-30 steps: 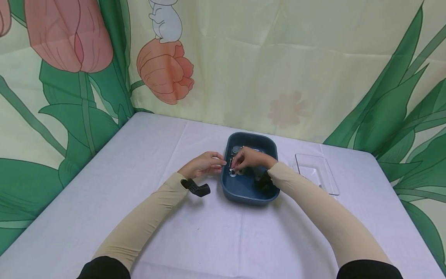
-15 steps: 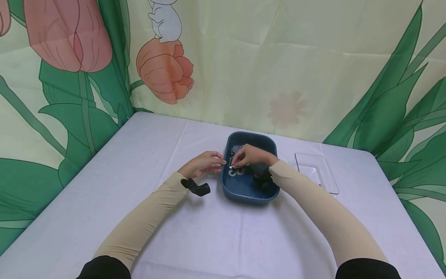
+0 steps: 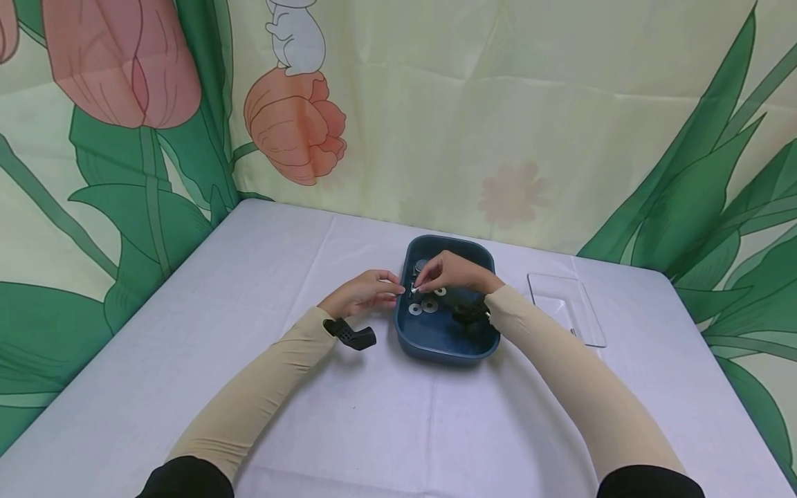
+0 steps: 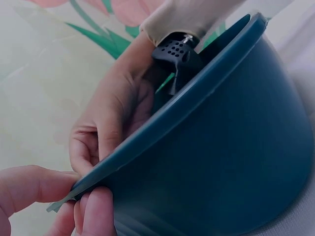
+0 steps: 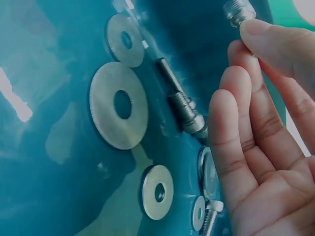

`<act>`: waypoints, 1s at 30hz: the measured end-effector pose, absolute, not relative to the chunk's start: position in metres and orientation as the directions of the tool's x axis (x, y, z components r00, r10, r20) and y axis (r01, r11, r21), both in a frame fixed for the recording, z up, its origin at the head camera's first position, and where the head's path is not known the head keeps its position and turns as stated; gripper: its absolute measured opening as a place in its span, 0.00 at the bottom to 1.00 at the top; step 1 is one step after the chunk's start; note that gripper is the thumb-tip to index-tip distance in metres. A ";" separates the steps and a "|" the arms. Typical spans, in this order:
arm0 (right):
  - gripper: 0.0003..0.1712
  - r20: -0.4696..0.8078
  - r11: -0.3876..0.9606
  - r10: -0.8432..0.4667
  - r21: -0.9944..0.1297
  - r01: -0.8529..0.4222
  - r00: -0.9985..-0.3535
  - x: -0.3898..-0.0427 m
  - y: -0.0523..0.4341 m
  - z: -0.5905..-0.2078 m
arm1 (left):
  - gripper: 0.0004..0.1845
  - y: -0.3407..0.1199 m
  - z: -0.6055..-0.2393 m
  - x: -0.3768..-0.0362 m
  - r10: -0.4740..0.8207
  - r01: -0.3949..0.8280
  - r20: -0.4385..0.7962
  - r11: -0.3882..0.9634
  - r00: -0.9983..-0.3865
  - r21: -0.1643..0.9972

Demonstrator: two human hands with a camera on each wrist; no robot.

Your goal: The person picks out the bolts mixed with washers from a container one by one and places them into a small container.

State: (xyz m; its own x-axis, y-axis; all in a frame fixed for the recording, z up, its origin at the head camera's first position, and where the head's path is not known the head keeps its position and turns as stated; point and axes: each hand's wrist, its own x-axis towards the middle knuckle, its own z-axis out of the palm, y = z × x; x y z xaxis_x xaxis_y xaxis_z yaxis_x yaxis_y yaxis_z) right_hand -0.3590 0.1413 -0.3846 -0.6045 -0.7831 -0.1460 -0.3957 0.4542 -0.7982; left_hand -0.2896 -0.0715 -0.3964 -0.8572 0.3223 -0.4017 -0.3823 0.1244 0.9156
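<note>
In the head view a dark blue plastic tub (image 3: 447, 354) stands on the table. My left hand (image 3: 364, 294) pinches its left rim; in the left wrist view the thumb and fingers (image 4: 98, 211) lie on either side of the rim. My right hand (image 3: 457, 271), inside the tub, pinches a small socket head screw with a knurled head (image 5: 239, 11) between thumb and fingertips. Below that hand, in the right wrist view, lie a large flat washer (image 5: 101, 105), smaller washers (image 5: 148, 196), dark and silver bolts (image 5: 183, 109) and another socket head screw (image 5: 212, 215).
A clear plastic tray (image 3: 590, 315) lies right of the tub, beside the right sleeve, with a small metal piece (image 3: 573, 332) at it. A white cloth covers the table (image 3: 349, 429). A printed floral curtain (image 3: 436, 124) hangs behind.
My right hand has risen slightly and drawn back up and right from the washers with the screw, uncovering more washers. The left hand keeps its place on the rim.
</note>
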 end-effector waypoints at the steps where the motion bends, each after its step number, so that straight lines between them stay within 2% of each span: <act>1: 0.09 -0.142 0.454 -0.779 -0.799 -0.394 -0.610 -0.359 0.142 -0.384 | 0.06 -0.071 -0.397 -0.290 0.323 -0.384 -0.402 0.122 -0.856 0.915; 30: 0.10 -0.058 0.362 -0.751 -0.869 -0.337 -0.658 -0.356 0.146 -0.375 | 0.06 -0.072 -0.399 -0.291 0.320 -0.398 -0.412 0.110 -0.853 0.911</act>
State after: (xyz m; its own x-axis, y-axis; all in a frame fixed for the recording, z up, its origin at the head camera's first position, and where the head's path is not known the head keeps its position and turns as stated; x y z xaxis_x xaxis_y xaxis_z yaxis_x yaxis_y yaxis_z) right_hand -0.3556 0.1457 -0.3754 -0.6580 -0.7508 -0.0580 -0.3370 0.3625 -0.8689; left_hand -0.2913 -0.0717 -0.3989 -0.8531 0.3203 -0.4118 -0.3984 0.1098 0.9106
